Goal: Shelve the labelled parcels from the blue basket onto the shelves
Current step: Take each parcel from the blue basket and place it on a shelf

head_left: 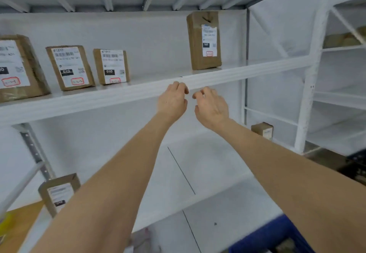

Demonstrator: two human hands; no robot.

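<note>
Brown cardboard parcels with white labels stand on the upper white shelf [118,94]: a tall one [204,41] at the right, and three more [111,66] [69,67] [17,68] to the left. My left hand [172,100] and my right hand [212,106] are raised side by side just below the shelf's front edge, under the tall parcel. Their fingers are loosely curled and hold nothing. A corner of the blue basket [263,237] shows at the bottom right.
On the lower shelf [198,163] stand a parcel at the left [57,192] and a small one at the back right [262,130]. A second white rack [340,98] stands at the right. A brown surface [17,227] lies at the bottom left.
</note>
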